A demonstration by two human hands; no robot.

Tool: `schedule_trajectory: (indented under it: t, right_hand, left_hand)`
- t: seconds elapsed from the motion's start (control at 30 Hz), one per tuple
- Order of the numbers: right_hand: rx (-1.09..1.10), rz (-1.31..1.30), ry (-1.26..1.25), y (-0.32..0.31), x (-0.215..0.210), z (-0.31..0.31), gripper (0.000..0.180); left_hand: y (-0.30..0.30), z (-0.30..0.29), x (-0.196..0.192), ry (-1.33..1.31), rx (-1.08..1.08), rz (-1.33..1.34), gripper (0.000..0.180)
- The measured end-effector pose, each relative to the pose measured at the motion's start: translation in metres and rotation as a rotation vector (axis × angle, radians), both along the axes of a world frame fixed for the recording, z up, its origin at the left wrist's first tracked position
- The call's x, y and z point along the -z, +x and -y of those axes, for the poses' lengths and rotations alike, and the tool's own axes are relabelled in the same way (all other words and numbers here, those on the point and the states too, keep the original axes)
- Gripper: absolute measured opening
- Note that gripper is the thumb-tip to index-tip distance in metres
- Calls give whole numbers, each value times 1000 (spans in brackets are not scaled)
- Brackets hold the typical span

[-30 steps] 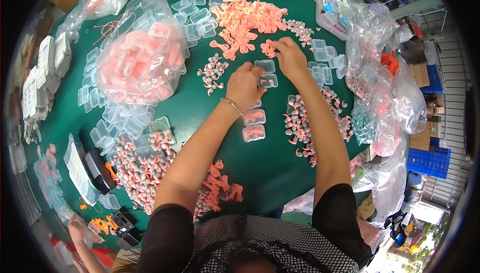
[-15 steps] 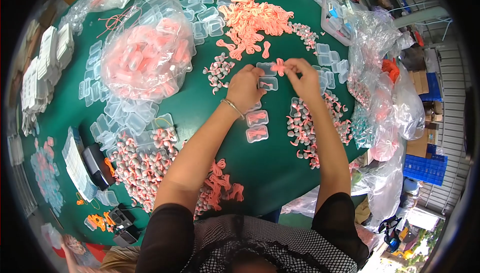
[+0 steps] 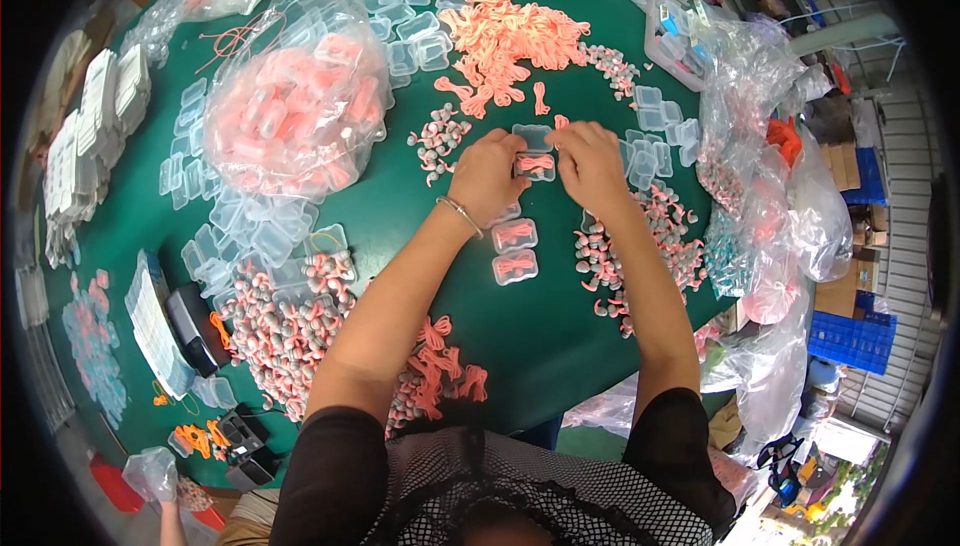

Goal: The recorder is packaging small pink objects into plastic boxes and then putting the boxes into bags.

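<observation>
Between my hands lies a small clear plastic box, its lid (image 3: 532, 138) folded open on the far side. A pink cord bundle (image 3: 536, 162) is inside its near half. My left hand (image 3: 486, 181) grips the box's left edge, fingers closed. Curled at the right edge is my right hand (image 3: 592, 161); its fingertips are partly hidden, so I cannot make out what they pinch. Another pink cord bundle (image 3: 561, 122) shows just beyond those fingers. Nearer me stand two closed boxes with pink cord, an upper box (image 3: 514, 235) and a lower box (image 3: 515, 267); another is partly covered by my left hand.
Orange-pink cord bundles (image 3: 510, 41) are heaped at the far side. Grey-and-pink earplugs lie in piles at left (image 3: 280, 336), right (image 3: 650, 246) and middle (image 3: 438, 141). A big clear bag (image 3: 295, 96) of filled boxes stands left. Another person's hand (image 3: 168, 506) shows at lower left.
My right hand has brought the pink cord bundle from the box's upper right into the near half and now curls at the right edge. The other person's hand and bag have shifted.
</observation>
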State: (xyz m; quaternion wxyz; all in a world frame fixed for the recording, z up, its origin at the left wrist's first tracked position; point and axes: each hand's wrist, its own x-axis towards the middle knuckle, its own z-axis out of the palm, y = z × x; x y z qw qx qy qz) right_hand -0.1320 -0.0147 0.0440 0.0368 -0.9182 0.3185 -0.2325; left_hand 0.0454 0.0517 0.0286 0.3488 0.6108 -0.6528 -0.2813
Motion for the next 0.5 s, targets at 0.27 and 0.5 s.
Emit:
schedule_trajectory:
  t: [0.27, 0.5]
  right_hand:
    - [131, -66, -15, 7, 6, 14, 25]
    - [-114, 158, 251, 0, -3, -11, 30]
  left_hand:
    - [0, -3, -2, 48, 5, -70, 44]
    - [8, -1, 5, -100, 90, -7, 32]
